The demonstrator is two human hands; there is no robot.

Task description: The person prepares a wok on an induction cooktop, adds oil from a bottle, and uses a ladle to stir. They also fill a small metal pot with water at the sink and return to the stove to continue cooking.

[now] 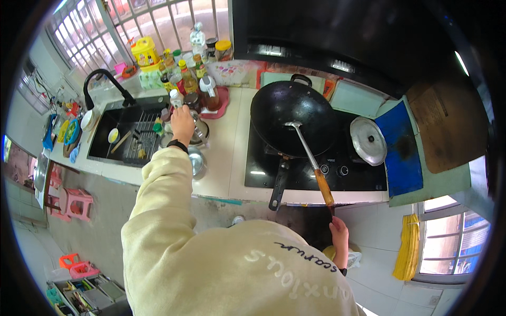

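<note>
My left hand (182, 124) reaches over the counter between sink and stove, fingers curled down among small seasoning containers. A white-capped bottle (176, 98) stands just beyond its fingertips. Whether the hand grips anything is hidden. Close by on its right is a metal-handled vessel (201, 134), and a steel bowl (196, 162) sits below the wrist. My right hand (339, 233) is low at the stove's front, fingers bent beside a thin dark piece below the wooden handle of a spatula (325, 187); its hold is unclear. The spatula's metal blade lies in a black wok (290, 110).
Bottles crowd a red tray (223, 103) behind my left hand. Left is a black sink (104, 134) with a faucet (106, 73). The wok's long handle (279, 183) juts past the cooktop (257, 173). A metal lid (367, 141) is at the right. The range hood (316, 35) hangs above.
</note>
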